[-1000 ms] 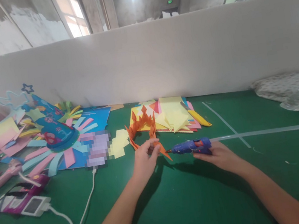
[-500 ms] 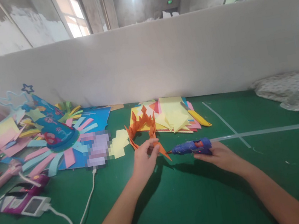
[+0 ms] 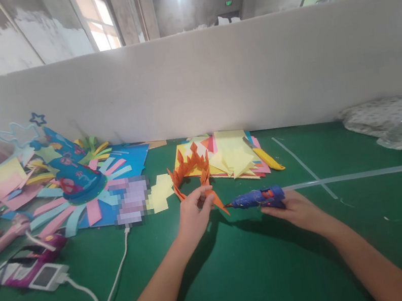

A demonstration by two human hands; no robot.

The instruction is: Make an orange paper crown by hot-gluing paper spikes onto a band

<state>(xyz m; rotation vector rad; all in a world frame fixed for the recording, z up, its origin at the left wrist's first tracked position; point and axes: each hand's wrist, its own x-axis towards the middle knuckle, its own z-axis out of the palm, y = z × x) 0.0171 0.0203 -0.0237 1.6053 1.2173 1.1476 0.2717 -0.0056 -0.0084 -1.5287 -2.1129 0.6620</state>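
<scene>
1. In the head view, a ring-shaped crown [image 3: 190, 162] of folded orange paper was pinched by the left hand [image 3: 195, 216] over the smooth green table [image 3: 275, 271].
2. A blue plastic glue gun [image 3: 255, 197], with a translucent stick [image 3: 359, 176] protruding behind, was gripped by the right hand [image 3: 298, 210], its nozzle [image 3: 228, 205] held just beside the crown's pointed end.
3. Room for moving was bounded behind by a pale partition [image 3: 212, 76], at left by paper strips [image 3: 94, 212].
</scene>
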